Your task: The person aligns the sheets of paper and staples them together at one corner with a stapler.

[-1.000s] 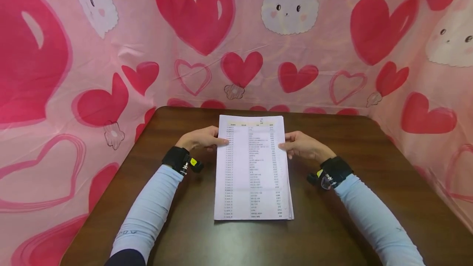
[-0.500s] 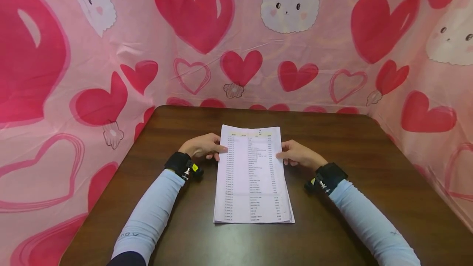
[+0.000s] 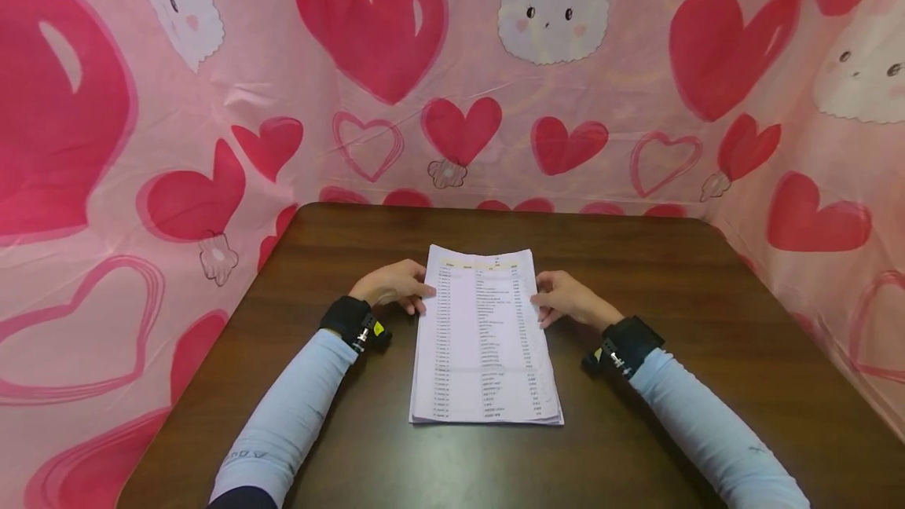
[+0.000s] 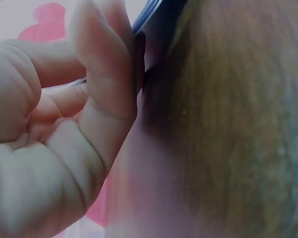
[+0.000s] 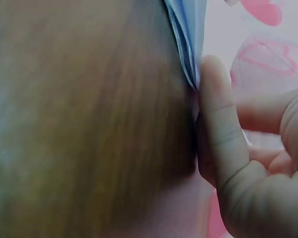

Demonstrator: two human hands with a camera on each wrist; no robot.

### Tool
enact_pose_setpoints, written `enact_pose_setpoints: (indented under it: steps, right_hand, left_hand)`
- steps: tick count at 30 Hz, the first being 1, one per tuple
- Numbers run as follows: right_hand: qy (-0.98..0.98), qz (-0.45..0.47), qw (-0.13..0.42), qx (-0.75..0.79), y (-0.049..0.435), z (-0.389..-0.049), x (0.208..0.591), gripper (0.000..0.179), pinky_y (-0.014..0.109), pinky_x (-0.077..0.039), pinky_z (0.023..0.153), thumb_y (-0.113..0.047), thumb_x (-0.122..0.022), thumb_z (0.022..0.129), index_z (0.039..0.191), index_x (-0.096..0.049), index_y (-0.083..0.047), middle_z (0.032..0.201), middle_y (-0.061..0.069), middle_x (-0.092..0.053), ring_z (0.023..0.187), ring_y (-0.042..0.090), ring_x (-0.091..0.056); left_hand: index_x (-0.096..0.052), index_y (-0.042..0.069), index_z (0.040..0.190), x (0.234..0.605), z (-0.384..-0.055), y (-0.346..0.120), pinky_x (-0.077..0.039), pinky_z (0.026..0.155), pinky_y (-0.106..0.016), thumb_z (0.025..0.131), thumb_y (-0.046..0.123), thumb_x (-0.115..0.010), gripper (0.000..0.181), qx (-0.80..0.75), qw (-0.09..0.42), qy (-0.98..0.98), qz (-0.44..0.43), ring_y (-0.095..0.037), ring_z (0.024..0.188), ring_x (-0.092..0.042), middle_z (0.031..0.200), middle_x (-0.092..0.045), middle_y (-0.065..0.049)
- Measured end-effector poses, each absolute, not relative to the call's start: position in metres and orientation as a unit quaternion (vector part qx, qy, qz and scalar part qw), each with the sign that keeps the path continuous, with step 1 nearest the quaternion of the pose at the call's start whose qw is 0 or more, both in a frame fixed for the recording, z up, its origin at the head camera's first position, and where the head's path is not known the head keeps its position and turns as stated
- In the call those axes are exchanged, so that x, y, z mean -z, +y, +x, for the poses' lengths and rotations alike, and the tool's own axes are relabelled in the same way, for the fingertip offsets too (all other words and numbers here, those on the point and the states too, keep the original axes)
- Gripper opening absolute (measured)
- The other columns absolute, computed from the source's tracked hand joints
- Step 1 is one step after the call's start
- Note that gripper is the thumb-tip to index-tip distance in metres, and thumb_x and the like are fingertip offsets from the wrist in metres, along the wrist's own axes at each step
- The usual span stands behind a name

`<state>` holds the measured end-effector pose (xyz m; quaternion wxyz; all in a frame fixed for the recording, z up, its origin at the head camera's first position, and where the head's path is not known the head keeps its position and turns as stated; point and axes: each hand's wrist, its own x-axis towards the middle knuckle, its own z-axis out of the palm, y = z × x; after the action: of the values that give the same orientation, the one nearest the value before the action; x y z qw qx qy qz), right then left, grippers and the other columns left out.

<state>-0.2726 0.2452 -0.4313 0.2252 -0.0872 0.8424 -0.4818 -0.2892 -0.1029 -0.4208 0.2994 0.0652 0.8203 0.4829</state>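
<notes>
A stack of printed paper sheets (image 3: pixel 481 344) lies lengthwise in front of me in the head view, its near edge by the middle of the table. Rows of small text and a pale yellow header band mark the top sheet. My left hand (image 3: pixel 391 286) holds the stack's left edge near the far end, thumb over the top. Opposite it, my right hand (image 3: pixel 576 301) pinches the right edge, thumb tip right at the margin. In the right wrist view, layered sheet edges (image 5: pixel 185 49) fan slightly beside the thumb. The other fingers are partly hidden by the sheets.
The brown wooden table (image 3: pixel 339 446) extends on all sides of the stack. A pink cloth with hearts and rabbits (image 3: pixel 396 155) hangs close behind the table and along both sides. Each wrist wears a black strap (image 3: pixel 632 346) with a small camera.
The far end of the stack has come down toward the table, both hands lowering with it and drawing slightly closer together. Its near edge stays almost in place.
</notes>
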Motion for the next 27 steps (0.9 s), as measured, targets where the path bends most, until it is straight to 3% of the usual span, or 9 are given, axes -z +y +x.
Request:
enact_pose_setpoints:
  steps: [6,12,20,27]
  right_hand:
    - [0.859,-0.083,0.211,0.458,0.244,-0.27,0.434,0.062,0.035,-0.058,0.065,-0.017,-0.073,0.088,0.138,-0.039,-0.008,0.092,0.018,-0.062,0.063,0.028,-0.068]
    - [0.875,-0.082,0.201,0.434,0.241,-0.272,0.433,0.069,0.034,-0.058,0.062,-0.018,-0.076,0.085,0.141,-0.037,-0.01,0.09,0.018,-0.062,0.06,0.029,-0.067]
    - [0.899,-0.092,0.205,0.377,0.241,-0.275,0.429,0.074,0.031,-0.057,0.059,-0.021,-0.077,0.084,0.144,-0.038,-0.004,0.092,0.015,-0.063,0.06,0.026,-0.067]
    - [0.891,-0.1,0.212,0.39,0.242,-0.278,0.421,0.068,0.031,-0.057,0.058,-0.019,-0.076,0.085,0.142,-0.044,0.001,0.09,0.015,-0.067,0.059,0.025,-0.066]
  left_hand:
    - [-0.062,0.004,0.116,0.419,-0.28,-0.1,-0.056,0.058,-0.028,0.089,0.016,-0.072,0.031,-0.437,0.266,0.857,0.068,-0.022,0.06,-0.066,0.089,-0.069,-0.013]
    - [-0.064,0.006,0.1,0.412,-0.277,-0.093,-0.051,0.049,-0.026,0.087,0.024,-0.074,0.024,-0.328,0.21,0.918,0.071,-0.019,0.054,-0.064,0.075,-0.065,-0.009]
    - [-0.064,0.006,0.087,0.407,-0.279,-0.09,-0.05,0.049,-0.026,0.084,0.028,-0.076,0.025,-0.279,0.214,0.935,0.041,-0.017,0.055,-0.063,0.069,-0.064,-0.007]
    - [-0.066,0.005,0.089,0.402,-0.284,-0.096,-0.055,0.055,-0.029,0.085,0.033,-0.075,0.03,-0.287,0.226,0.929,0.057,-0.02,0.06,-0.064,0.073,-0.065,-0.009]
